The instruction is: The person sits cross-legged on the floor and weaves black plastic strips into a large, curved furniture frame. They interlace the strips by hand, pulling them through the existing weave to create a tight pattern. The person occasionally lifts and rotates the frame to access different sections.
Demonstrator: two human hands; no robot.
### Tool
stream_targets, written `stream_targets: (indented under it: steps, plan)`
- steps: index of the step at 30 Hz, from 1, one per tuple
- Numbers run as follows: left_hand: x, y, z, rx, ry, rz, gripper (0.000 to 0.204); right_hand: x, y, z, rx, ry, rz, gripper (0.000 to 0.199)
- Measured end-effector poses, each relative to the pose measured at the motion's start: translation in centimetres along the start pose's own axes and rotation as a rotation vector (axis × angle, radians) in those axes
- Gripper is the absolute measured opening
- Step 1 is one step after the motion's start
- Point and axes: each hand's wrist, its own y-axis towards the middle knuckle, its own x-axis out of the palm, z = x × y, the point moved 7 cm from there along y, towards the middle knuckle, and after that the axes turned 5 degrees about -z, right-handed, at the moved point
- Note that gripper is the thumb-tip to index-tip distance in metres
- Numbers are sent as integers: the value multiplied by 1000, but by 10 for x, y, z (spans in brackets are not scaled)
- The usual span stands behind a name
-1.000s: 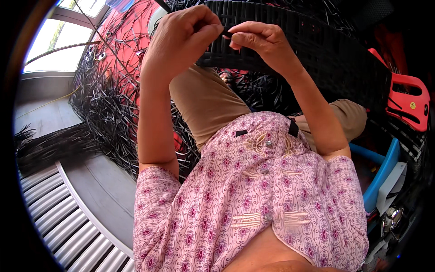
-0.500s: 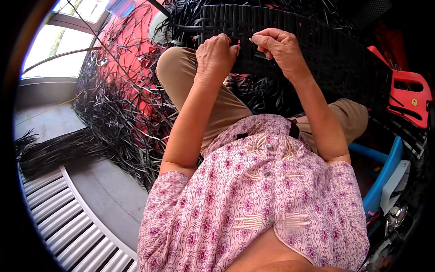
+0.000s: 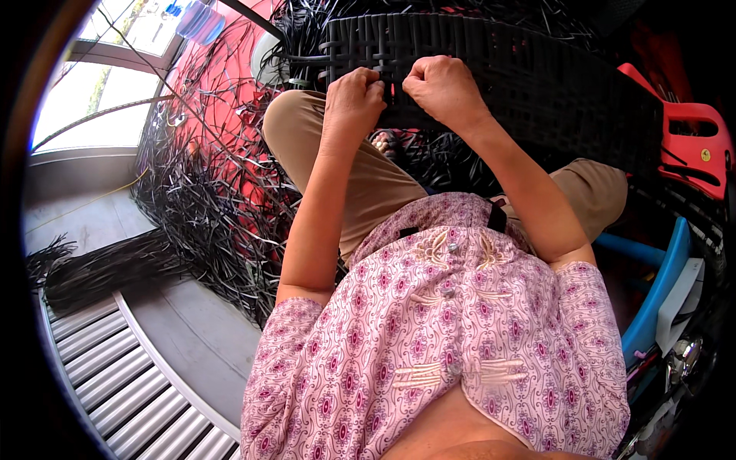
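Observation:
A dark woven panel of flat black strips stretches across in front of my knees, its weave more open at the left end. My left hand is closed by the panel's near left edge, fingers curled inward. To its right my right hand is bent into a fist over the panel, knuckles up. A narrow gap separates the two hands. Whatever either one grips is hidden by the fingers or lost against the black weave.
Loose black strips lie tangled over a red surface at left. A bundle of strips rests on a slatted grey surface. To the right are a red plastic chair and a blue plastic frame. A clear bottle stands far left.
My right hand has moved slightly left and turned knuckles up, its pinching fingers now folded from sight. My left hand has shifted a little left and down.

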Motion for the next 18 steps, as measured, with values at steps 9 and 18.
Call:
stream_targets:
  steps: [9, 18]
  plan:
    - [1, 0, 0, 40, -9, -40, 30, 5, 1, -8, 11, -137, -74, 21]
    - [-11, 14, -13, 49, -83, -268, 27, 8, 1, -26, -25, -274, -145, 20]
